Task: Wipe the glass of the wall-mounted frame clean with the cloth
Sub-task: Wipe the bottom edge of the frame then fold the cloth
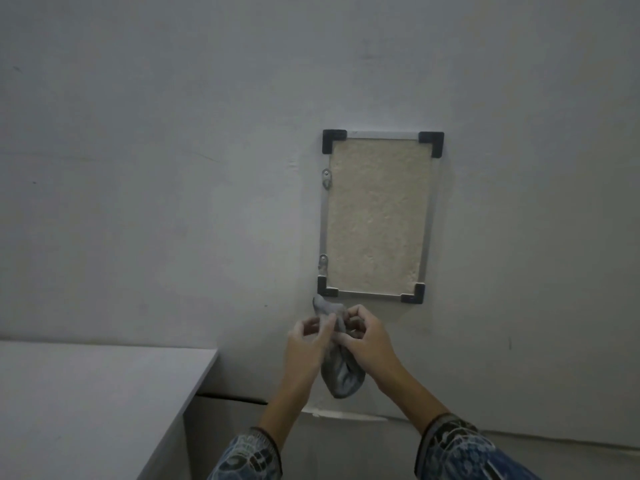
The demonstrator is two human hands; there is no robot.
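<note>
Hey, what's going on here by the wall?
A person faces a wall-mounted frame, holding a grey cloth just below it. The left hand and right hand both pinch the cloth, apparently bunching it up. It hangs below the glass, so wiping does not seem to have begun. A white table stands at the left.

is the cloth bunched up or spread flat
Bunched up: the grey cloth hangs crumpled between the left hand and right hand, below the frame.
</note>
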